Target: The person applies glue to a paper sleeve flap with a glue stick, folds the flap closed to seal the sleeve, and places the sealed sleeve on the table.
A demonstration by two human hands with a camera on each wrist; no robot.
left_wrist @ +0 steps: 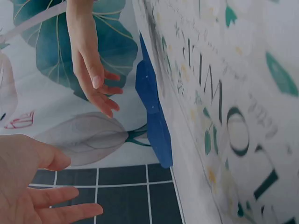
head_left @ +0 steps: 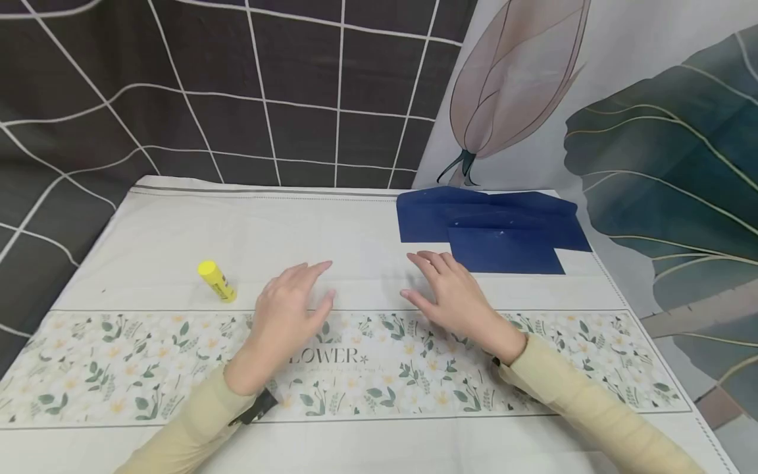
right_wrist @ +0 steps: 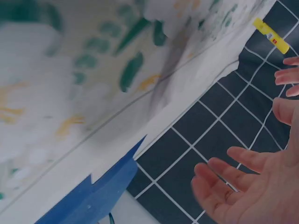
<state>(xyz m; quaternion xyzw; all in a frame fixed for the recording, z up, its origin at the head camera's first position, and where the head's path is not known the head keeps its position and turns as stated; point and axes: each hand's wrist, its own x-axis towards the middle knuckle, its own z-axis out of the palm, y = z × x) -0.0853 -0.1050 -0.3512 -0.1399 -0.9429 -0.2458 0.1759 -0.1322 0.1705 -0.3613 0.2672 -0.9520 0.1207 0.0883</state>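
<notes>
Both hands hover over the middle of the table with nothing in them. My left hand (head_left: 290, 303) has its fingers loosely extended and its thumb apart, to the right of a yellow glue stick (head_left: 217, 282) that stands upright. My right hand (head_left: 453, 289) is likewise relaxed, fingers pointing up and left, just in front of several dark blue envelopes (head_left: 506, 253). The envelopes lie overlapping at the back right of the table. In the right wrist view the blue envelopes (right_wrist: 100, 193) and the glue stick (right_wrist: 271, 36) both show beyond the fingers.
A white tablecloth (head_left: 331, 230) with a floral band (head_left: 195, 349) and printed lettering covers the table. Behind it hangs a dark cloth with a white grid (head_left: 296, 131). To the right is a pale curtain with large leaf and flower prints (head_left: 681, 164).
</notes>
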